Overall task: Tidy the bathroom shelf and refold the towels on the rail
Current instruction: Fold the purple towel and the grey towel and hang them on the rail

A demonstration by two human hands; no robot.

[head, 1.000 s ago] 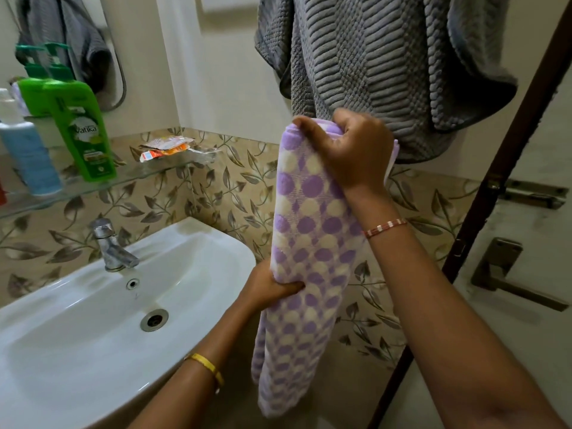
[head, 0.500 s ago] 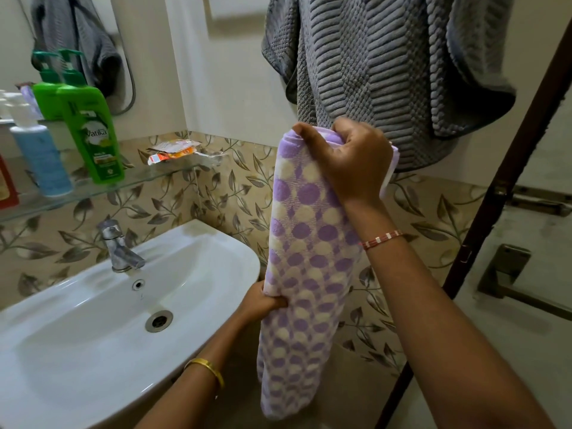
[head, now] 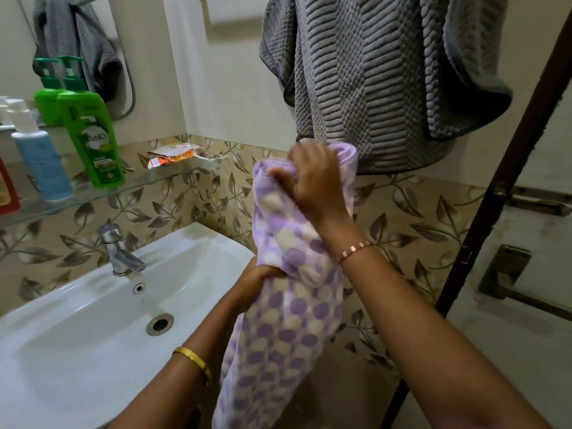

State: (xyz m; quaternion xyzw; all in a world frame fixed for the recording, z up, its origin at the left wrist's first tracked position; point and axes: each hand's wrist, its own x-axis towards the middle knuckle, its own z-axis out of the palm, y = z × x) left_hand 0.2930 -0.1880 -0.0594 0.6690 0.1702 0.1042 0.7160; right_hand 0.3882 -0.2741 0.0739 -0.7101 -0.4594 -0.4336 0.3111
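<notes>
A purple and cream spotted towel (head: 288, 332) hangs folded lengthwise in front of the tiled wall. My right hand (head: 312, 178) grips its bunched top end. My left hand (head: 257, 277) clasps its left edge about halfway down, fingers hidden behind the cloth. Above it a grey ribbed towel (head: 377, 78) drapes loosely from the wall; its rail is out of view. To the left runs the glass shelf (head: 148, 182), holding a green pump bottle (head: 91, 134), a blue and white bottle (head: 40, 156) and an orange sachet (head: 173, 154).
A white basin (head: 93, 335) with a chrome tap (head: 119, 252) sits below the shelf at left. A mirror (head: 62, 41) behind the shelf reflects the grey towel and the bottles. A dark door frame (head: 483, 212) slants down the right side, with a metal handle (head: 510, 274) beyond.
My right hand has dropped a little with the towel's top, which is now more bunched. My left hand stays on the towel's left edge, and the towel's upper part has slackened.
</notes>
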